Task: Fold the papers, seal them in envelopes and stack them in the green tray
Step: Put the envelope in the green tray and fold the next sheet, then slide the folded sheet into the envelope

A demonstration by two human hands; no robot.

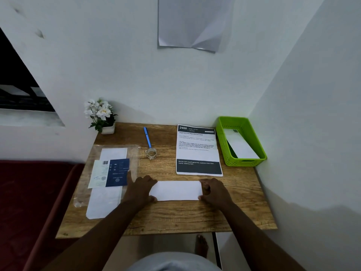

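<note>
A folded white paper (176, 190) lies flat near the middle of the wooden desk (195, 216). My left hand (141, 189) grips its left end, thumb at the near corner. My right hand (214, 190) pinches its right end with curled fingers. Behind it lies a printed sheet (198, 151) with black bands. The green tray (241, 141) stands at the back right corner with a white envelope (241, 144) leaning inside. At the left, a clear plastic pack (111, 173) holds white envelopes and a blue label.
A blue pen (147, 136) and a small tape roll (151, 153) lie behind the folded paper. A white flower pot (104, 119) stands at the back left. Walls close the desk at the back and right. A dark red surface (29, 202) lies left of the desk.
</note>
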